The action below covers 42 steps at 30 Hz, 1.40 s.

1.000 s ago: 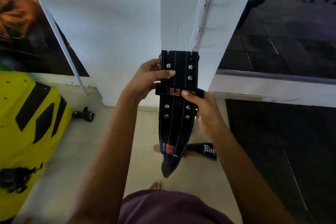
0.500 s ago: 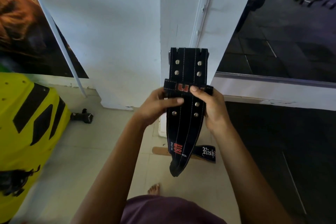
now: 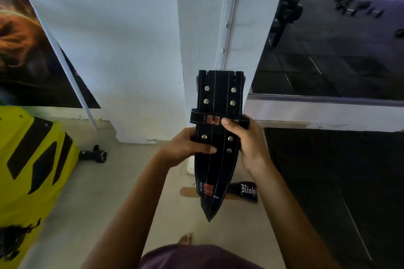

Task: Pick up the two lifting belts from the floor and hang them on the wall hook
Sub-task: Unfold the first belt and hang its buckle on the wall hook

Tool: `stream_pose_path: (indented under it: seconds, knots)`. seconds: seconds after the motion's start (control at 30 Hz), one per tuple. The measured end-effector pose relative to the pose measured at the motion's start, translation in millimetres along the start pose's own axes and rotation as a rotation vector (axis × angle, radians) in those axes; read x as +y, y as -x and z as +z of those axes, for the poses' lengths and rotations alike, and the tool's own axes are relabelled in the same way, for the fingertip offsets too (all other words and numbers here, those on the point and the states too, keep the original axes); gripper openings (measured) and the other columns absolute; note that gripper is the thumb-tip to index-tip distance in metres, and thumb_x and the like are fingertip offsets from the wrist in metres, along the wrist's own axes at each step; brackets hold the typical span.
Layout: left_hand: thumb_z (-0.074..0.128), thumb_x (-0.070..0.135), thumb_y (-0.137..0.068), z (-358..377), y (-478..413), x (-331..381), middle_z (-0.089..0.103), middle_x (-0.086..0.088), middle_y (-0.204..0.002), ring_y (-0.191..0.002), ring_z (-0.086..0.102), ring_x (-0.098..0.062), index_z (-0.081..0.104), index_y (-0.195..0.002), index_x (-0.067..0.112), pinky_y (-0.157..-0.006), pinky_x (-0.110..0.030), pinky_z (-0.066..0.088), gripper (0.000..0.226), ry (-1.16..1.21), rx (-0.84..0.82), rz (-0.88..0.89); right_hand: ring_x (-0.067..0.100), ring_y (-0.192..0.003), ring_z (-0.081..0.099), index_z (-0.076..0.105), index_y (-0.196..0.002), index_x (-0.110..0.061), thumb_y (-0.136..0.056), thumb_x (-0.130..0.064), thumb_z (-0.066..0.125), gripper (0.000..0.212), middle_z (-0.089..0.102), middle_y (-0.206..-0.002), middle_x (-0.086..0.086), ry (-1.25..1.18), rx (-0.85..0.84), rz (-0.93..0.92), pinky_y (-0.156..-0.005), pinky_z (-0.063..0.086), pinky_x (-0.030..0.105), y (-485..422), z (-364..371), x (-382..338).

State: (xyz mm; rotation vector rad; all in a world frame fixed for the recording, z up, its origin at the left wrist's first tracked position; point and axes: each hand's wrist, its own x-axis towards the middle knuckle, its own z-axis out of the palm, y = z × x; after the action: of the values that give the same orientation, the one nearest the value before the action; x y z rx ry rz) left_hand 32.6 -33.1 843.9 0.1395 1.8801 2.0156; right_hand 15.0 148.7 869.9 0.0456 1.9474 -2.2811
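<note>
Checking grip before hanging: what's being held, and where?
Black lifting belt, at its middle: left hand on the left edge, right hand on the right edge and loop.

Black belt [image 3: 218,98] (white stitching, red logo); white wall [image 3: 122,39]; yellow-black machine [image 3: 32,159].

Both forearms are bare from the elbow down, with no sleeves, watch, bracelets or rings showing. The left hand [image 3: 185,148] and right hand [image 3: 247,144] are ungloved, the nails cut short and plain. A dark purple garment [image 3: 196,256] covers the body at the bottom edge. One bare foot [image 3: 185,238] shows its toes, without shoe or sock.
</note>
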Motion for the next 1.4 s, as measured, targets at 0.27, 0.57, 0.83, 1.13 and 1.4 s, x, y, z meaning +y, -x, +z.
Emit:
stream_pose_path:
  seconds: [0.27, 0.57, 0.83, 1.13, 1.4]
  knots:
    - [0.072, 0.000, -0.079, 12.9, 4.9, -6.7, 0.071, -0.018, -0.107, -0.100, 0.069, -0.032, 0.060, -0.116, -0.006, -0.083, -0.037, 0.056, 0.040, 0.062, 0.078, 0.033, 0.027, -0.095, 0.073, 0.071, -0.103, -0.007, -0.076, -0.016, 0.078, 0.029, 0.076, -0.101, 0.013, 0.043, -0.041, 0.025, -0.088, 0.057, 0.043, 3.6, -11.7, 7.8]
    - [0.051, 0.032, -0.098, 33.9, -3.2, 39.1, 0.072, -0.020, -0.110, -0.100, 0.070, -0.033, 0.065, -0.117, 0.004, -0.084, -0.038, 0.058, 0.037, 0.184, 0.384, 0.134, 0.013, -0.094, 0.073, 0.069, -0.110, -0.018, -0.084, -0.022, 0.073, 0.027, 0.076, -0.102, 0.000, 0.135, -0.098, -0.034, -0.078, 0.059, 0.027, 15.4, -6.5, 0.8]
    - [0.050, 0.033, -0.099, 75.1, -4.2, 18.1, 0.067, -0.017, -0.099, -0.088, 0.068, -0.023, 0.064, -0.111, 0.006, -0.067, -0.026, 0.056, 0.032, 0.266, 0.513, 0.057, 0.019, -0.086, 0.074, 0.067, -0.100, -0.013, -0.091, -0.032, 0.064, 0.021, 0.075, -0.091, 0.004, -0.002, 0.031, 0.041, -0.072, 0.061, 0.031, 25.1, -14.4, -0.3]
    - [0.051, 0.018, -0.098, 73.9, -27.6, 40.1, 0.065, 0.000, -0.083, -0.071, 0.061, -0.016, 0.063, -0.100, 0.002, -0.060, -0.023, 0.051, 0.019, 0.118, 0.619, 0.218, 0.018, -0.089, 0.067, 0.062, -0.104, -0.009, -0.097, -0.027, 0.055, 0.021, 0.070, -0.081, -0.005, 0.038, 0.099, -0.098, -0.094, 0.052, 0.047, -6.7, -15.6, -23.8]
    - [0.053, 0.019, -0.099, 32.0, -73.3, 110.9, 0.065, 0.001, -0.080, -0.068, 0.060, -0.009, 0.060, -0.100, -0.006, -0.061, -0.015, 0.049, 0.026, -0.061, 0.603, 0.462, -0.001, -0.077, 0.066, 0.063, -0.094, -0.017, -0.096, -0.020, 0.057, 0.008, 0.071, -0.074, -0.011, 0.053, 0.085, -0.315, -0.080, 0.048, 0.027, -71.7, 6.0, -83.7]
